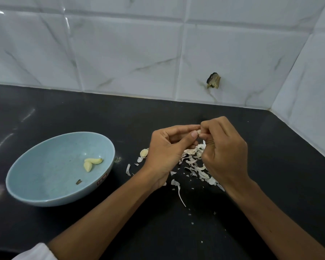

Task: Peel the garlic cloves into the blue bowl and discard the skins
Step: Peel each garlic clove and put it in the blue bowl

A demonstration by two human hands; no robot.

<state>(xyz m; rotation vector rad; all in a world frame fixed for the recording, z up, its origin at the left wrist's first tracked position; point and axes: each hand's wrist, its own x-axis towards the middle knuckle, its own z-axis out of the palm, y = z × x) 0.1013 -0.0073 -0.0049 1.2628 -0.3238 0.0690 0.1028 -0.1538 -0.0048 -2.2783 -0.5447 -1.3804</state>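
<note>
Left hand point(167, 149) and right hand point(221, 147) are both pinching one garlic clove point(198, 131), fingers curled, above the tabletop point(270, 166). Blue bowl point(51, 166) is sitting at 9 o'clock, holding two peeled cloves point(91, 163). Skins point(195, 162) are lying at 6 o'clock of the clove.

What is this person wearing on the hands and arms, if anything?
The left hand and right hand are bare: no gloves, rings, watch or bracelets visible. Above the wrists nothing is worn either, except a white sleeve edge in the bottom-left corner.
</note>
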